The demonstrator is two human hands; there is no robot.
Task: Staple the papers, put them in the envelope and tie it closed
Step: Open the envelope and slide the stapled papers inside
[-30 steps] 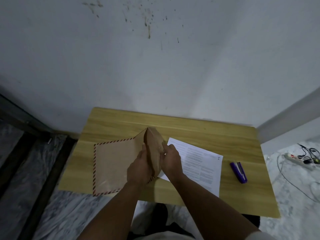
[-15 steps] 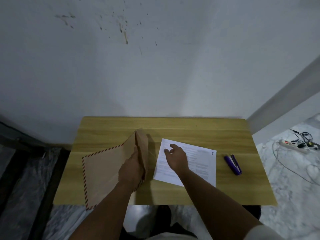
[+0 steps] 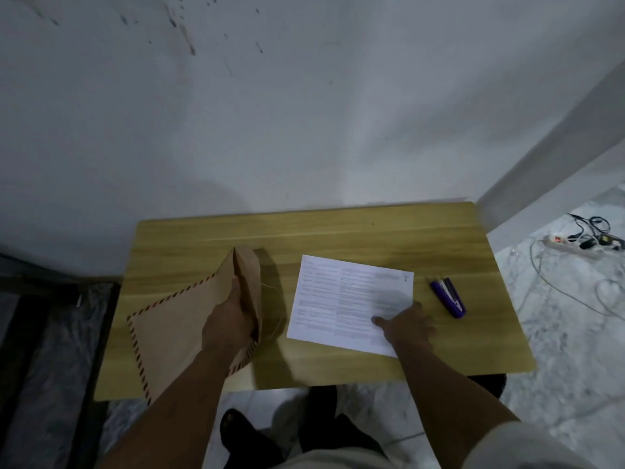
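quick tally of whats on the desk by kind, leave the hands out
envelope: 1, brown with a striped border, mouth held open by the left hand
papers: 1 printed stack, sheet count cannot be told, right hand on its near right corner
stapler: 1, purple
total: 3

One view only, from a head-worn wide-angle camera. It looks forward and steeply down from above the near edge of a wooden table (image 3: 355, 238). The table fills the middle band of the frame, its far edge against a grey wall (image 3: 304, 113) that occupies the upper half. Both forearms enter from the bottom edge. The person's feet and the marbled floor (image 3: 558, 316) show below and to the right. Straight lines bow toward the frame edges. No second view exists for overlap.
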